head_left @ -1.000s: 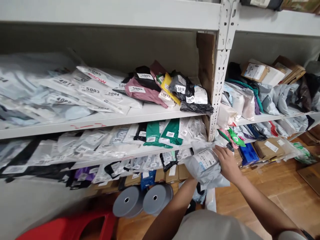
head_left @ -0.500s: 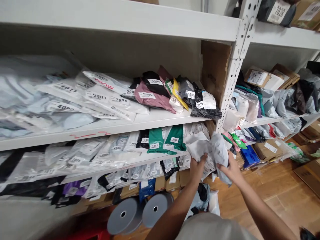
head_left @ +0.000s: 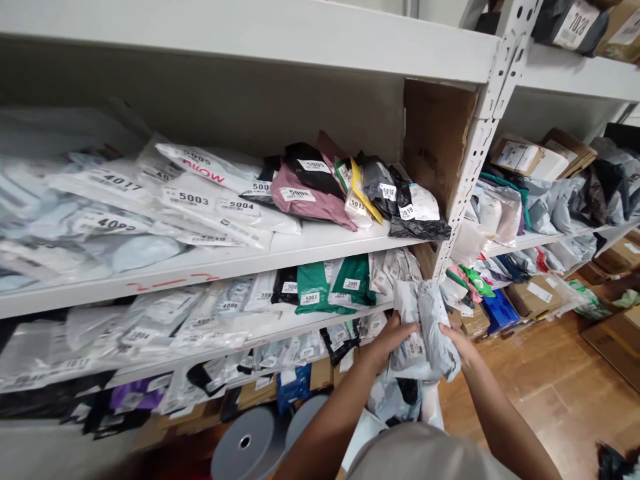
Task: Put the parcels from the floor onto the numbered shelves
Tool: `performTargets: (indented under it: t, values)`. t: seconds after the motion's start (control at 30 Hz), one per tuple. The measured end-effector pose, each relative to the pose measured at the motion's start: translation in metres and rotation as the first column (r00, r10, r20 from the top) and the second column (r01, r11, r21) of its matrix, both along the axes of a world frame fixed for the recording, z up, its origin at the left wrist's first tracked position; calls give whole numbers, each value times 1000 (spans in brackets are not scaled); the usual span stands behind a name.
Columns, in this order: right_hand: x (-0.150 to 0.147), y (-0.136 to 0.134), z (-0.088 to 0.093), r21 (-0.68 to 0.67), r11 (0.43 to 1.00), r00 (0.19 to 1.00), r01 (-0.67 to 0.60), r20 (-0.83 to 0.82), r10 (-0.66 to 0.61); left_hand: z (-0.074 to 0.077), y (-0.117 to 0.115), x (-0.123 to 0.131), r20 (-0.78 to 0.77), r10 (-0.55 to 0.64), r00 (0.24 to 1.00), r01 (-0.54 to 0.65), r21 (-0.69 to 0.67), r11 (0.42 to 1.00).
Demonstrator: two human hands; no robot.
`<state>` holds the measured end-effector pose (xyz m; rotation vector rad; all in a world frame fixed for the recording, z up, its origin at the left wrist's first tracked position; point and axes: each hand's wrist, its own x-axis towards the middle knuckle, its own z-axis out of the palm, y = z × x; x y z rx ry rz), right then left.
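My left hand (head_left: 395,337) is closed on the left edge of a pale plastic mailing bag (head_left: 409,320) with a printed label facing up. My right hand (head_left: 457,347) grips a crumpled grey-white mailing bag (head_left: 437,327) from its right side. The two bags lie side by side, touching, in front of the shelf's end post. Behind them on the lower shelf lie white labelled packets (head_left: 403,263) and green bags (head_left: 315,287) marked 5003 and 5005.
A white shelf (head_left: 280,257) carries several numbered parcels, among them a pink bag (head_left: 310,203). The perforated post (head_left: 467,180) divides it from another rack on the right. Grey reels (head_left: 240,447) stand below, and a cardboard box (head_left: 615,347) sits on the wooden floor (head_left: 520,387).
My hands have brought the two bags together. The left one has turned so its printed label now shows. The view has shifted slightly.
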<state>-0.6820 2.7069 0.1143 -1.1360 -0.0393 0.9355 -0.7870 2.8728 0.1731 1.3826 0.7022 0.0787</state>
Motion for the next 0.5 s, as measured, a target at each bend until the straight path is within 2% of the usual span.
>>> performTargets:
  t: [0.03,0.1,0.2,0.33,0.4,0.43,0.5]
  values:
    - [-2,2,0,1,999,998,54,-17,-54,1,3,0,0,-58,998,58,32,998]
    - [-7,5,0,2,992,992,123,-41,-123,3,7,0,-28,-93,995,96,181,979]
    - [-14,7,3,-10,995,993,100,-54,-100,8,6,3,-67,-73,995,93,384,919]
    - [-16,9,9,-51,994,993,101,-50,-103,9,-7,5,-79,-114,990,138,515,846]
    - [-15,11,14,-52,992,992,112,-55,-115,4,-14,6,-76,-102,992,127,518,846]
    - [-14,12,16,-50,992,992,117,-49,-120,1,-16,7,-46,-76,996,89,469,879]
    - [-13,13,22,-50,990,992,128,-1,-128,-5,-19,7,63,13,998,-28,242,970]
